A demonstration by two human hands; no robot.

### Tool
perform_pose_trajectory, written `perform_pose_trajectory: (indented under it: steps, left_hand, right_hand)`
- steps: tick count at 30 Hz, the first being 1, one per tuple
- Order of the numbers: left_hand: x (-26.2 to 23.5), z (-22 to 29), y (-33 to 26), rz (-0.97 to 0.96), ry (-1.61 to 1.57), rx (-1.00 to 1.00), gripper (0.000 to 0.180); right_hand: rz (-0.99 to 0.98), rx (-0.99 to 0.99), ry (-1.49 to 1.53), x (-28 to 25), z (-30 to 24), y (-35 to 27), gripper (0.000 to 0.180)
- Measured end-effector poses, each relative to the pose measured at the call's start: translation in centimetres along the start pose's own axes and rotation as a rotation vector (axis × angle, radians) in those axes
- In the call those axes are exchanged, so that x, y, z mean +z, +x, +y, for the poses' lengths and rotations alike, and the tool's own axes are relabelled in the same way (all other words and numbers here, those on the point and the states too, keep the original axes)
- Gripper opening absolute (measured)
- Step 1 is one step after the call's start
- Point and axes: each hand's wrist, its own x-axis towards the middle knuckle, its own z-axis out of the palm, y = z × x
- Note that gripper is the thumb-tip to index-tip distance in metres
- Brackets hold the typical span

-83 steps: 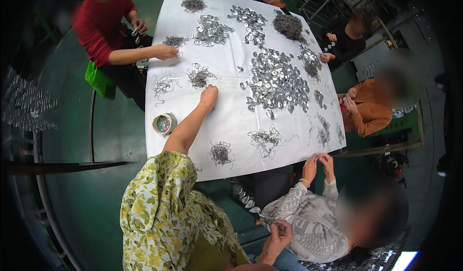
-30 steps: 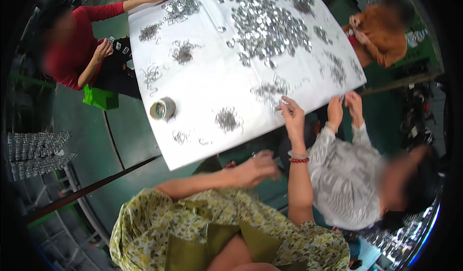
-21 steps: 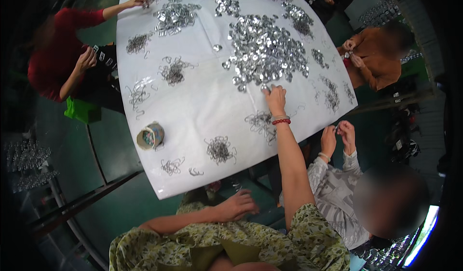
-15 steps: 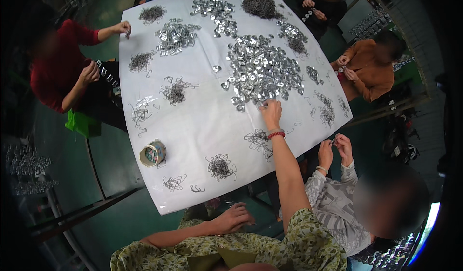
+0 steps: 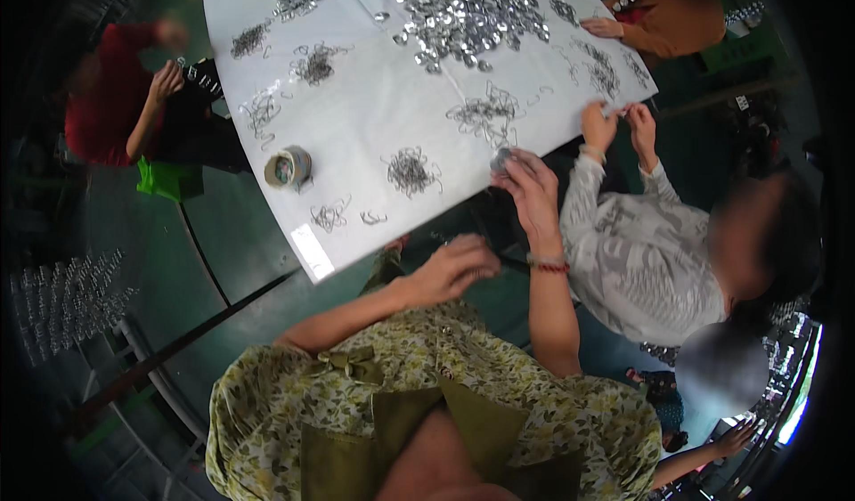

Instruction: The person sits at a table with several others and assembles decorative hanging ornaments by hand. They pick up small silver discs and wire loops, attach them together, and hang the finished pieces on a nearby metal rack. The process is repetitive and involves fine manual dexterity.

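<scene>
My right hand (image 5: pixel 531 194), with a red bead bracelet at its wrist, is at the table's near edge. Its fingers are closed on a shiny round metal piece (image 5: pixel 500 159). Just beyond that piece lies a loose heap of bent wire hooks (image 5: pixel 488 112). My left hand (image 5: pixel 456 268) hovers in front of my body, off the table. Motion smears its fingers, so whether they hold anything does not show. A big pile of similar shiny metal pieces (image 5: pixel 468 16) covers the far middle of the white table (image 5: pixel 356 136).
Several smaller wire hook heaps (image 5: pixel 410 171) dot the table. A round tub (image 5: pixel 289 169) stands near its left edge. A person in grey and white (image 5: pixel 641 252) sits close at my right; others in red (image 5: pixel 116 91) and brown (image 5: pixel 672 11) work around the table.
My right hand has drawn back from the big pile to the near edge, bringing a metal piece. The view has shifted, so the table appears higher. The person in brown now reaches onto the table.
</scene>
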Motion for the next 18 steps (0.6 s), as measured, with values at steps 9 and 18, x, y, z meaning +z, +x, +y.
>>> perform_pose_trajectory:
  steps: [9,18]
  left_hand:
    - [2.2,1.3,2.9,0.145,-0.018,-0.092,0.010]
    - [2.7,2.0,2.7,0.213,0.045,-0.170,0.015]
  right_hand:
    - [0.101,-0.253,-0.218,-0.7,-4.1,-13.1,0.022]
    - [0.108,-0.245,-0.181,-1.2,-4.2,-12.9,0.019]
